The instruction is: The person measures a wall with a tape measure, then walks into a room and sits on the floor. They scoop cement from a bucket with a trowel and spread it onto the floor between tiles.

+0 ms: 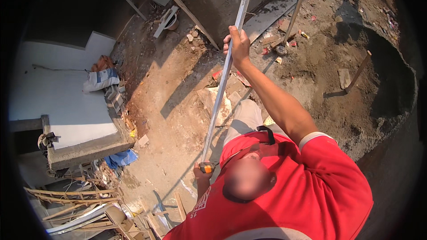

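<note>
A long, straight silver metal bar (218, 102) slants from the top edge of the view down toward my left side. My right hand (239, 44), arm stretched forward, is closed around its upper part. At the bar's lower end, my left hand (202, 173) is closed on an orange and black tape measure (207, 167). The tape measure sits right by the bar end; whether a blade runs out along the bar I cannot tell. Part of the left hand's fingers is hidden.
Broken slabs (213, 102) lie by my legs. On the right are a sand heap (324, 71) and an upright wooden stick (359, 71). A concrete ledge (89, 151), a white sack (102, 80) and scrap timber (71, 195) are on the left. Wooden poles (182, 6) lean ahead.
</note>
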Motion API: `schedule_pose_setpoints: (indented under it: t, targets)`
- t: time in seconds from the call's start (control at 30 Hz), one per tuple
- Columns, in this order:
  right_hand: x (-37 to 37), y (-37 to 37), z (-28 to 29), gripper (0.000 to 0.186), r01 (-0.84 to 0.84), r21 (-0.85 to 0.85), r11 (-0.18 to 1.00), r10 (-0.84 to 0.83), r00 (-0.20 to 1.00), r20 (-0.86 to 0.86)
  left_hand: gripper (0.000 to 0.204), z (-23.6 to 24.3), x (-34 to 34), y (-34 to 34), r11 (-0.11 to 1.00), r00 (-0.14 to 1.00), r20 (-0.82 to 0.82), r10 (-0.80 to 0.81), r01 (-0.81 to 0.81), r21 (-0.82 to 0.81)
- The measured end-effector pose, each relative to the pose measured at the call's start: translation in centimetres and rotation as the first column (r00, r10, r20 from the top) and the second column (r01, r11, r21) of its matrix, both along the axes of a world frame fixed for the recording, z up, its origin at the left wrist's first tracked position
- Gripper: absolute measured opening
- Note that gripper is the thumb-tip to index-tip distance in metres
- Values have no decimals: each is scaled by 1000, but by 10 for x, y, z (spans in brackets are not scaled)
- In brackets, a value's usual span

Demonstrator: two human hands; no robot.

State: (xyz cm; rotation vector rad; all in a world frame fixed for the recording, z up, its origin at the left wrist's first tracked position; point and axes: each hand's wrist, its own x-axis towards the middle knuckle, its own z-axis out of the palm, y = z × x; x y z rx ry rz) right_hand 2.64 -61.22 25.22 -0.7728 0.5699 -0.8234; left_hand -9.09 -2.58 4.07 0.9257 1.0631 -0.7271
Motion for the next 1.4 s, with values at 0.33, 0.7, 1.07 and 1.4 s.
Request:
schedule_pose_setpoints:
  t: [0.33, 0.7, 1.07, 1.4]
  targets:
    - [65, -258, -44, 48, 92, -48, 995, -91, 996, 24, 35, -24, 121, -200, 974, 930, 289, 228, -211, -87]
    - [182, -639, -95, 70, 109, -89, 990, -118, 987, -107, 24, -3, 413, -568, 980, 865, 482, 142, -190, 52]
    - [208, -839, -134, 66, 239, 184, 954, -155, 912, -379, 45, 23, 533, -739, 978, 861, 489, 139, -197, 68]
    - [278, -824, -112, 51, 178, 48, 983, -82, 653, -753, 51, -8, 528, -777, 943, 793, 554, 254, -331, 42]
